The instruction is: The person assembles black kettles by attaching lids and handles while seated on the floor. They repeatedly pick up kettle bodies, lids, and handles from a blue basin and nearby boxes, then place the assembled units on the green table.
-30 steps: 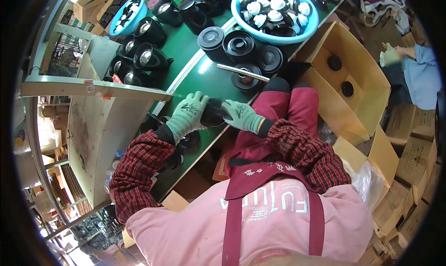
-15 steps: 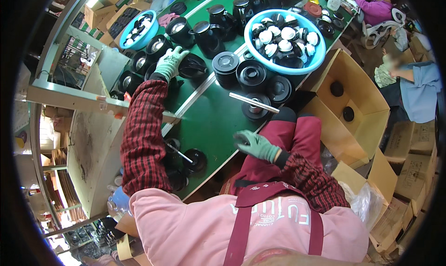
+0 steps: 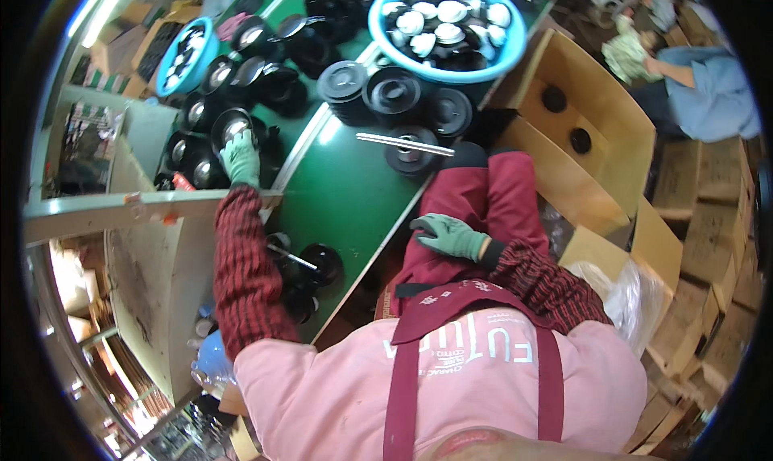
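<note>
In its green glove, my left hand point(image 3: 241, 161) reaches to the far left, fingers closed over the near rim of a black pot point(image 3: 229, 121) with a shiny metal inside. Several similar black pots point(image 3: 199, 111) stand around it. My right hand point(image 3: 451, 237), also gloved, hovers over or rests on my lap with its fingers loosely apart and nothing visible in them. Ahead of it, a metal rod point(image 3: 405, 144) lies across a round black part point(image 3: 412, 160). Stacked black lids point(image 3: 342, 82) and black ring-shaped parts point(image 3: 392, 92) stand beyond.
A blue basin point(image 3: 515, 46) of black and white knobs stands at the back; a smaller blue basin point(image 3: 171, 81) is far left. An open cardboard box point(image 3: 600, 163) adjoins my knees. A metal frame bar point(image 3: 88, 211) borders the green bench point(image 3: 354, 195). Another person point(image 3: 708, 86) sits at right.
My left hand has moved left and nearer, from a dark pot by the bench strip to the metal-lined pot. The whole view has shifted. My right hand stays near my lap.
</note>
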Demonstrator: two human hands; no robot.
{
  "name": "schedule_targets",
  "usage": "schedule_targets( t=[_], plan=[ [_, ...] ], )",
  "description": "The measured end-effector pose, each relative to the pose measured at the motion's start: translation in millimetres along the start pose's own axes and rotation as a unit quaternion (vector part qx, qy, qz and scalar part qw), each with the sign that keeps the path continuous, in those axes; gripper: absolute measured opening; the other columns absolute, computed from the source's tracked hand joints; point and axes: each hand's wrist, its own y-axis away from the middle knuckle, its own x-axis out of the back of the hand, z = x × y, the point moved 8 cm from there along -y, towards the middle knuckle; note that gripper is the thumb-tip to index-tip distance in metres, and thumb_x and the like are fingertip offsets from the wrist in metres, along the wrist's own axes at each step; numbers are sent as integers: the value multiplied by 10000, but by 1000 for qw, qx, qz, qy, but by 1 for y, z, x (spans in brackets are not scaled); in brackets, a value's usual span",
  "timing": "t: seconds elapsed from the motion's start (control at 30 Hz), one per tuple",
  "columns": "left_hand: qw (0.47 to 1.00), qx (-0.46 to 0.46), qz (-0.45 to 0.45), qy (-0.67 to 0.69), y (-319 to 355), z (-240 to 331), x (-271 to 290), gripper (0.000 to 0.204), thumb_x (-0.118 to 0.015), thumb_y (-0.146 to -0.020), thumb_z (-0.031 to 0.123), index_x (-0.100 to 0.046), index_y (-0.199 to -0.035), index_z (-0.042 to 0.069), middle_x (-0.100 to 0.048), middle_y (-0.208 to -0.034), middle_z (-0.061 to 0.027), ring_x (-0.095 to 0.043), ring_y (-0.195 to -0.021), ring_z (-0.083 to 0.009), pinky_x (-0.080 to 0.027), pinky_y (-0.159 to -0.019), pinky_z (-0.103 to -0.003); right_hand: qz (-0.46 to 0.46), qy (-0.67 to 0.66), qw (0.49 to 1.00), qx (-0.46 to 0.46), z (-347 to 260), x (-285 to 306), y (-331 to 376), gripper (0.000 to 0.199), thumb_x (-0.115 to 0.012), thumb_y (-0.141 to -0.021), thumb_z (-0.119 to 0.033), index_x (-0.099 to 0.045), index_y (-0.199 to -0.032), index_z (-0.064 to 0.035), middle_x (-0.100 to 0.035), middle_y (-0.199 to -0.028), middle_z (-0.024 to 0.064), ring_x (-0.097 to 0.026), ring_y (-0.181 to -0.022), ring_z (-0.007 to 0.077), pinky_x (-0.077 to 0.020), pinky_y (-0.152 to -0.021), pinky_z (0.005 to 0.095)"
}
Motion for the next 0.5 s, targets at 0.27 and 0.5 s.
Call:
schedule_targets(
  t=[0.27,0.5],
  plan=[
    [922,-358,-52,138,125,107,201,404,-823,-709,141,-635,-1066,126,-605,-1010,-53,-599,-979,-276,-469,-901,-441,191,202,953,122,-113,58,-27,800,-741,-865,-410,-421,-1503,-48,-411,-1509,232,-414,-1386,419,-348,-1145,514],
    [855,-491,5,167,198,182,297,260,-658,-789,150,-664,-1048,119,-599,-1034,-79,-592,-1105,-276,-445,-1053,-487,-10,242,911,334,-172,65,-13,784,-904,-640,-271,-556,-1328,-133,-513,-1420,158,-486,-1349,391,-412,-1112,487]
  ],
)
